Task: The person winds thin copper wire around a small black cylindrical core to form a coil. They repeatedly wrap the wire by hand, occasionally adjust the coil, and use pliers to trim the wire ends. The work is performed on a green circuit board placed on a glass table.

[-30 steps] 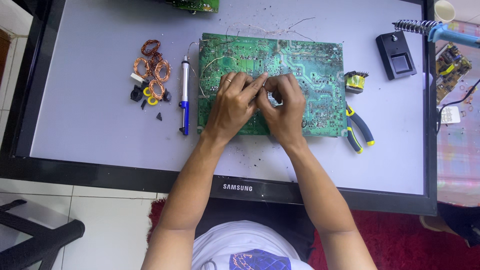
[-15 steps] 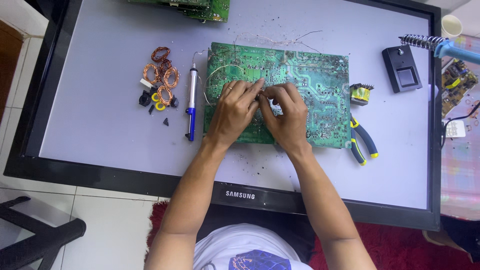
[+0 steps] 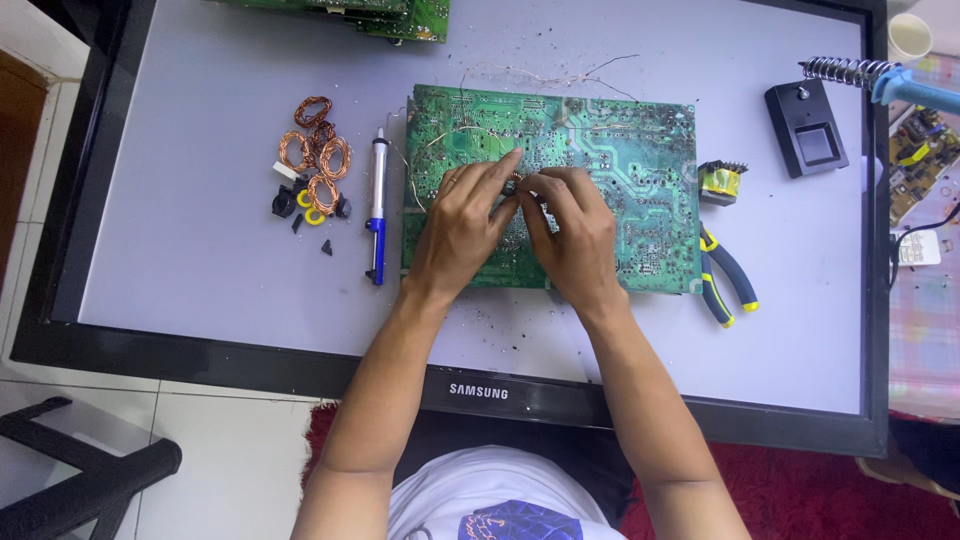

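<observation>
A large green circuit board (image 3: 620,160) lies solder side up on a flat screen panel (image 3: 200,230) used as a worktop. My left hand (image 3: 462,225) and my right hand (image 3: 570,235) meet over the board's middle, fingertips pinched together on a small copper-coloured coil (image 3: 516,181). Thin wire strands trail from the board's top edge. What lies under my palms is hidden.
Copper coils and small black and yellow parts (image 3: 312,170) lie left of the board beside a blue and white desoldering pump (image 3: 377,205). Pliers (image 3: 725,280) and a yellow transformer (image 3: 722,180) sit to the right. A soldering iron stand (image 3: 812,135) is at far right, more boards (image 3: 400,15) at top.
The view has shifted slightly. My hands stay pinched together over the board's middle, fingers working at the small coil.
</observation>
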